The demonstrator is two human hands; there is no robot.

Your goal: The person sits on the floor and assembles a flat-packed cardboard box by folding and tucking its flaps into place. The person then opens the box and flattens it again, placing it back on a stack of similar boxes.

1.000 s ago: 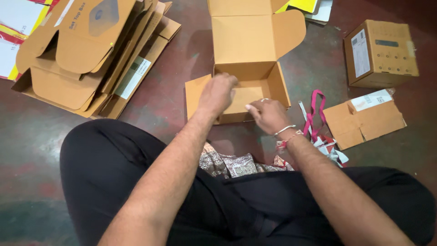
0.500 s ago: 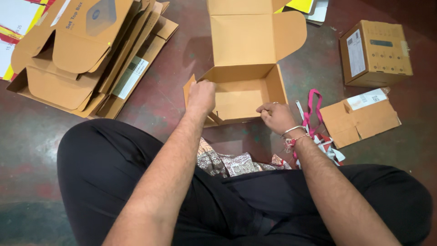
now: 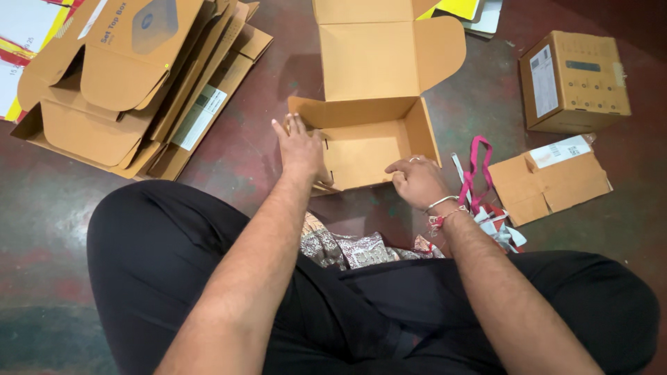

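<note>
The open cardboard box [image 3: 372, 139] sits on the floor [image 3: 264, 139] just ahead of the knees, lid flap standing up behind. Left hand [image 3: 300, 149] lies flat against the box's left wall, fingers stretched out and holding nothing. Right hand [image 3: 415, 182] is curled at the front right corner, fingertips pinching the box's edge. A pile of flat boxes [image 3: 132, 83] lies to the left.

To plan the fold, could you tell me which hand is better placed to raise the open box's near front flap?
Probably the right hand: it rests at the open box's near front edge, while the left hand lies flat against the left wall.
</note>
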